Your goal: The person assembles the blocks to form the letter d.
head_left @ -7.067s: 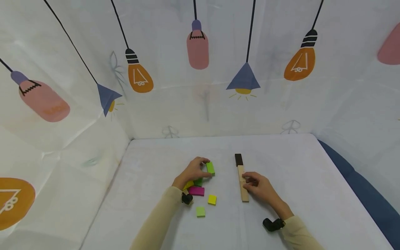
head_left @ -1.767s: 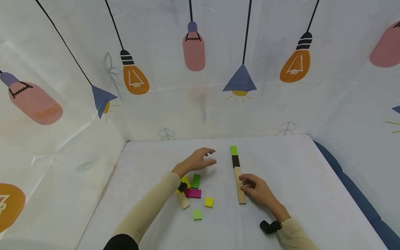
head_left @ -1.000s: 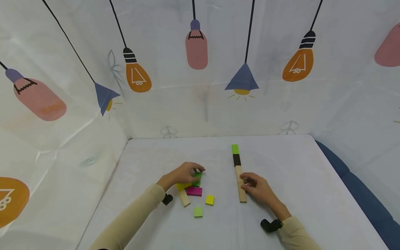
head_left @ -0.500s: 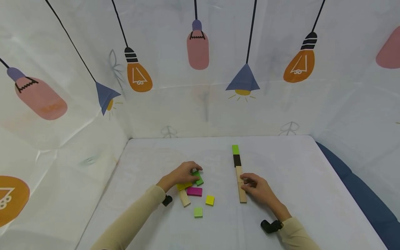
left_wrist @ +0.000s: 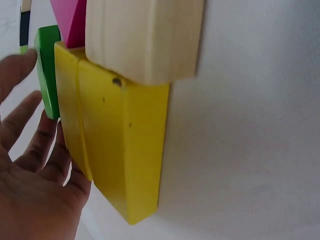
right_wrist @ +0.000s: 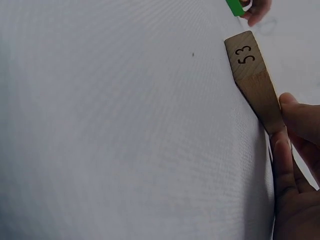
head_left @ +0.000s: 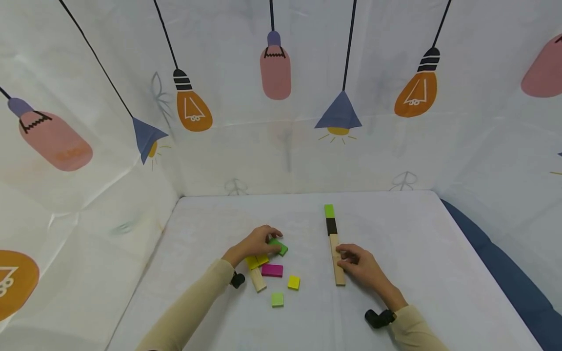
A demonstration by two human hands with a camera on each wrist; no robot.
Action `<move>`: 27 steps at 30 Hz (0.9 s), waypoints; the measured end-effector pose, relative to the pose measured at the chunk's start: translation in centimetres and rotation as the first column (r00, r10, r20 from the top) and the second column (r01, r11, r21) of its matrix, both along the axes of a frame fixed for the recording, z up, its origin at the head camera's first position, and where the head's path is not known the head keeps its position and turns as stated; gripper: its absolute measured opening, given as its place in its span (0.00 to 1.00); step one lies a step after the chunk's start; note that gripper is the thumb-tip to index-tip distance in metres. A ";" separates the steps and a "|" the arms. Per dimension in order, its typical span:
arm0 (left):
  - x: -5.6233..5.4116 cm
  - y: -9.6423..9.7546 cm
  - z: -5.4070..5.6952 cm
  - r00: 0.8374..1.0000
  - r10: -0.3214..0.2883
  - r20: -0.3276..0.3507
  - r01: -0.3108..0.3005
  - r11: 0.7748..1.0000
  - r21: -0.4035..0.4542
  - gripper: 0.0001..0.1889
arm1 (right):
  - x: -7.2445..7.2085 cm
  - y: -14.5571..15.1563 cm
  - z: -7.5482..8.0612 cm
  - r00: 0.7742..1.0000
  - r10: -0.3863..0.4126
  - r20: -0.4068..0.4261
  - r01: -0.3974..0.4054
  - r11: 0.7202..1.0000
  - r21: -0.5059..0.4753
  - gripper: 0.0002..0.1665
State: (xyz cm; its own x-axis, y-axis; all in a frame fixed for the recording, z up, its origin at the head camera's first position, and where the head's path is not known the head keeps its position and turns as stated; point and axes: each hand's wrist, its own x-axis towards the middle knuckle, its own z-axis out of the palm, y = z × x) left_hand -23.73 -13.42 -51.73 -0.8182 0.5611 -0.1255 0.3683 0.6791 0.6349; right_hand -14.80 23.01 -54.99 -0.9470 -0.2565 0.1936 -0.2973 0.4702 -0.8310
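In the head view, my left hand [head_left: 256, 243] pinches a green block [head_left: 280, 246] between thumb and fingers at the pile's far edge. The left wrist view has that hand beside two yellow blocks [left_wrist: 105, 125] lying side by side. On the right, a straight row runs away from me: two plain wooden blocks [head_left: 339, 276], a dark brown block [head_left: 331, 226] and a light green block [head_left: 329, 210] at the far end. My right hand [head_left: 366, 265] holds the row's near plain block by its sides, close to the joint. The right wrist view shows "53" on its end [right_wrist: 245, 57].
A magenta block [head_left: 272, 270] and a loose plain wooden block [head_left: 258, 280] lie by the yellow ones. Nearer to me are a small yellow block [head_left: 293, 282] and a small light green block [head_left: 277, 300]. White sheeting printed with lamps [head_left: 281, 146] rises behind the table.
The light green block went from my left hand to the row's far end. My left hand came back to the pile, took hold of the green block and turned it. My right hand stayed put.
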 end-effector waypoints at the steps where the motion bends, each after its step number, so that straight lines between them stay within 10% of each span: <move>1: -0.1 -0.1 0.0 1.000 -0.010 0.007 0.010 1.000 -0.001 0.21 | 0.0 0.0 0.0 1.000 -0.002 0.000 0.002 1.000 0.001 0.23; 27: -0.3 1.8 0.4 0.999 -0.006 0.033 0.005 0.999 0.035 0.18 | -0.1 0.0 -0.1 1.000 -0.022 0.010 0.022 1.000 0.005 0.23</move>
State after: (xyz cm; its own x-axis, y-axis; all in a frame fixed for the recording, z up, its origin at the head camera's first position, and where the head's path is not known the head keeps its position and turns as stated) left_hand -24.06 -11.61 -51.38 -0.8107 0.5702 -0.1329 0.3503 0.6542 0.6703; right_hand -14.89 22.97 -55.09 -0.9542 -0.2365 0.1832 -0.2788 0.4806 -0.8314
